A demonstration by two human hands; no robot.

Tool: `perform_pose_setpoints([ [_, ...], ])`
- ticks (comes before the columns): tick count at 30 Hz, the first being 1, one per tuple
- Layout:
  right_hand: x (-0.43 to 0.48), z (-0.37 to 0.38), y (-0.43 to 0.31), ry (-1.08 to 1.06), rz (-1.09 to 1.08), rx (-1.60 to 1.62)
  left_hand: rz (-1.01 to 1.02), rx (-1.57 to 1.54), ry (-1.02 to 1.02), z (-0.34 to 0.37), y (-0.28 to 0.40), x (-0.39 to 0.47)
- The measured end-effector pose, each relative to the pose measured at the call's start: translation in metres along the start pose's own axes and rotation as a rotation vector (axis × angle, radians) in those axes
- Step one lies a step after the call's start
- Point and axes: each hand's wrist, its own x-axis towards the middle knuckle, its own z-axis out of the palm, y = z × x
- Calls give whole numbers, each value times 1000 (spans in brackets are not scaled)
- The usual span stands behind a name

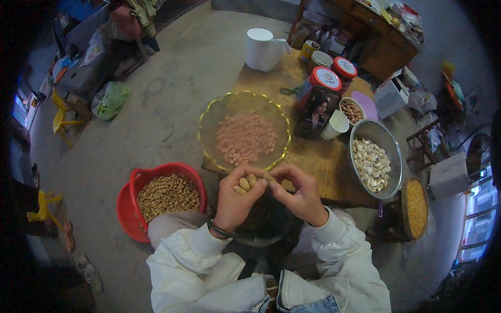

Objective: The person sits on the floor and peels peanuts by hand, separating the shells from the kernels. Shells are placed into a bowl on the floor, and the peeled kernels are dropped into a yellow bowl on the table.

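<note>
Several unshelled peanuts [244, 184] lie in the palm of my left hand [236, 199], which wears a dark band at the wrist. Its thumb and forefinger meet the fingertips of my right hand [299, 191] around one peanut. Just beyond both hands is a scalloped, gold-rimmed clear bowl [289, 137] with shelled pink peanut kernels [246, 137] inside. Beneath the hands sits a dark round container [262, 231], its contents hard to make out. To the left, a red plastic basket [201, 184] holds many unshelled peanuts [168, 195].
On the wooden table [325, 172] stand a white pitcher [260, 51], red-lidded jars [325, 78], an upright phone [318, 111], a paper cup [336, 125] and a glass bowl [399, 156] of pale shell-like pieces. A round container of yellow grains [417, 207] is at the right.
</note>
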Motion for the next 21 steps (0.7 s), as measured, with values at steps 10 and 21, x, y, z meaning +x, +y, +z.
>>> perform_pose_setpoints([
  [10,5,11,2,-28,319,480,-47,-255,71,3,-19,-2],
  [21,9,24,7,102,491,805,-85,-309,60,-6,-20,-3],
])
